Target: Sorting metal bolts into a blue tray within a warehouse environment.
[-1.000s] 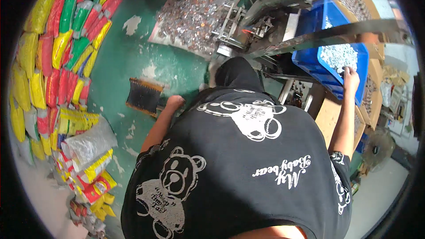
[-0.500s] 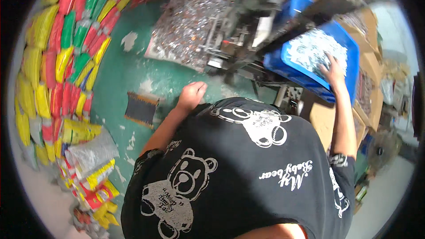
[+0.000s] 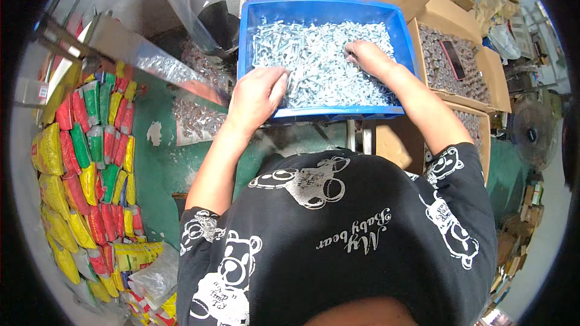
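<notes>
Fingers of the left hand (image 3: 257, 93) lie close together, bent over the near left corner of the blue bin (image 3: 338, 111); whether they hold anything I cannot tell. Those of the right hand (image 3: 370, 58) curl in with the thumb near them, right of the bin's middle and down at the silvery screw-like pieces (image 3: 314, 54); a pinched piece, if any, is too small to make out. These pieces lie loose across the inside of the bin. A moment ago the left hand hung over the floor, well apart from the bin, and only the right was at it; now the body faces the bin squarely, so both hands are at the same heap. Just right of the bin stands an open carton (image 3: 495, 75) with a phone (image 3: 452, 60) lying on its contents. Behind the bin is another carton (image 3: 417, 3) of small round parts. Stacked bags (image 3: 80, 145) lie well left of the bin, and a fan (image 3: 531, 134) stands far to its right.
</notes>
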Demonstrator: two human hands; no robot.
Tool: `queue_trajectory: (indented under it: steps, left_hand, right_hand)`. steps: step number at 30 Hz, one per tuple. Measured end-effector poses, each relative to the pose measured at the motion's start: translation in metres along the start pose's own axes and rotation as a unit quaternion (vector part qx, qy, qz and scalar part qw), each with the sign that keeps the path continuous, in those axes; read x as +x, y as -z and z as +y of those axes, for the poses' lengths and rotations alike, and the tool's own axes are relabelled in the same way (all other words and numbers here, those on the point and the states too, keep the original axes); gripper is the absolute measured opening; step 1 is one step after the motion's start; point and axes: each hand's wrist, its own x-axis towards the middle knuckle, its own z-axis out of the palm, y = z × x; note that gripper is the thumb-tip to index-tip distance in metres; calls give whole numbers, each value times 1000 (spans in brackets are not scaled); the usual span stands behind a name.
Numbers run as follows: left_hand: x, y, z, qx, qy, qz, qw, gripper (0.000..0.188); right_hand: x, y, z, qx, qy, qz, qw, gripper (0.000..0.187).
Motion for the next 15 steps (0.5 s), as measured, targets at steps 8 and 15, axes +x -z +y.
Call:
queue_trajectory:
  steps: [8, 15]
  left_hand:
    - [-3, -6, -7, 56, 94, -128, 986, 16]
    - [-19, 3, 1, 3, 61, -93, 994, 15]
  right_hand:
    - [-9, -5, -7, -24, 28, 15, 999, 17]
    - [-9, 24, 4, 496, -216, 11, 841, 23]
